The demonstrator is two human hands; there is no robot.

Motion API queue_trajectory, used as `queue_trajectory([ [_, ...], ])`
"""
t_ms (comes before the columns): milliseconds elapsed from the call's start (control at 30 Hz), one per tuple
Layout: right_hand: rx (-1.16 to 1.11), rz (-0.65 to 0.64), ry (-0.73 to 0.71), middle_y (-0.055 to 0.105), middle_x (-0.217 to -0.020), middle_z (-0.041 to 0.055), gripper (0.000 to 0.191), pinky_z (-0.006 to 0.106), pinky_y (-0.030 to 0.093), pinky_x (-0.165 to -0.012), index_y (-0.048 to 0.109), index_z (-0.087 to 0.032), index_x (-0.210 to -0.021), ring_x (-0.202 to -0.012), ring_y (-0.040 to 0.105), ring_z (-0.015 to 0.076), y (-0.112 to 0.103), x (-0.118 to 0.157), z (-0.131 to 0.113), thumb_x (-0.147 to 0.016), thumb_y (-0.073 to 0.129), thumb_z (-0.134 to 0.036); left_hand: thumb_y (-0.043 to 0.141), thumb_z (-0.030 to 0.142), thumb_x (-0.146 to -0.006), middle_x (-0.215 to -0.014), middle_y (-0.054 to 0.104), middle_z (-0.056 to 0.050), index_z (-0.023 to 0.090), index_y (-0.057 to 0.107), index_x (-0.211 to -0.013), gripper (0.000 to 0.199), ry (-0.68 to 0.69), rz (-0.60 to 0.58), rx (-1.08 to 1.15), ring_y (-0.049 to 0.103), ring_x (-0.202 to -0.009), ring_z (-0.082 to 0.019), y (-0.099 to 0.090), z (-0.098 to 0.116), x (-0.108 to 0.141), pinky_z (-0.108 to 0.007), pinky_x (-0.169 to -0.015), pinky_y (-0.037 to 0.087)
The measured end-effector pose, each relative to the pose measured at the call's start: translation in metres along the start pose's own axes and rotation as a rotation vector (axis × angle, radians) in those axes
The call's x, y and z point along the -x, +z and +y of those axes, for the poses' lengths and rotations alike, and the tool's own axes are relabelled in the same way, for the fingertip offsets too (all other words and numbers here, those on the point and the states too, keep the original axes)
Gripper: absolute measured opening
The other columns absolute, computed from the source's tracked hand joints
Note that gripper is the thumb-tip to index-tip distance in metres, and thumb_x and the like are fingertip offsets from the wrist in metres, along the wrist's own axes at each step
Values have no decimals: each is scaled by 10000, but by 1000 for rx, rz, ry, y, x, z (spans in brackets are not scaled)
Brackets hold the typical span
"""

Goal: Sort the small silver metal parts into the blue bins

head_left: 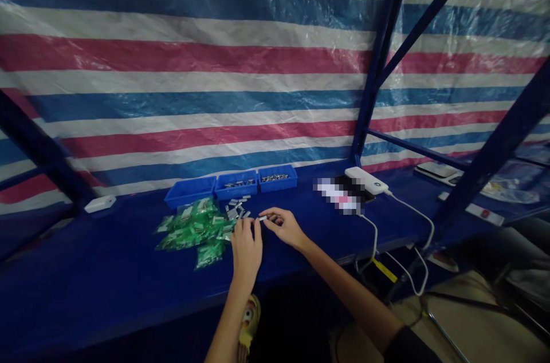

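My right hand (284, 228) pinches a small silver metal piece (263, 218) between thumb and fingertips. Close beside it, my left hand (247, 245) reaches down over the tabletop, fingers slightly apart, its thumb near the left end of that piece. The left fingertips are partly hidden and sit at the edge of a loose pile of similar silver pieces (234, 211). To the left lies a heap of green-tinted clear bags (195, 225) with small parts inside. Behind the pile stand a blue bin (191, 191), a second blue bin (236, 184) and a third blue bin (277, 177); the latter two contain small metal parts.
A phone (344, 191), its screen blurred, and a white power bank (366, 180) with white cables (412, 215) lie right on the blue table (107, 271). A white box (100, 204) sits left. Blue frame posts (378, 59) and striped sheeting (215, 59) stand behind.
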State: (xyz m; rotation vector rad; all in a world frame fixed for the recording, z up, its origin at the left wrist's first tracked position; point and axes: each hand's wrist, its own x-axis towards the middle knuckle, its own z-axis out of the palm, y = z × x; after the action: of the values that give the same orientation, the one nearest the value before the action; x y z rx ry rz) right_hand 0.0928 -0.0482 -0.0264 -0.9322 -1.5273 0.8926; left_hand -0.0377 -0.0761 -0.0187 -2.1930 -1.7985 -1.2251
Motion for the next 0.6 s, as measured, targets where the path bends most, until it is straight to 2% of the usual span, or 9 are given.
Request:
queue_trajectory([
  [200,-1,-20,-1,612,-716,5,184,192,313,-486,659,-173,-873,-583,493,81,1,0,-2,-721,597,-257,327,335,-894,-841,549,-65,182,520,-831,254,-5,-1,53,553,-849,-232,1,-4,-1,-365,-735,418],
  [600,33,-67,-9,624,-708,2,42,198,348,-518,609,-162,-716,-609,538,95,0,1,-3,-685,601,-190,375,365,-875,-766,528,-35,196,469,-782,215,-17,47,202,536,-756,-194,5,-8,-3,-327,-709,417],
])
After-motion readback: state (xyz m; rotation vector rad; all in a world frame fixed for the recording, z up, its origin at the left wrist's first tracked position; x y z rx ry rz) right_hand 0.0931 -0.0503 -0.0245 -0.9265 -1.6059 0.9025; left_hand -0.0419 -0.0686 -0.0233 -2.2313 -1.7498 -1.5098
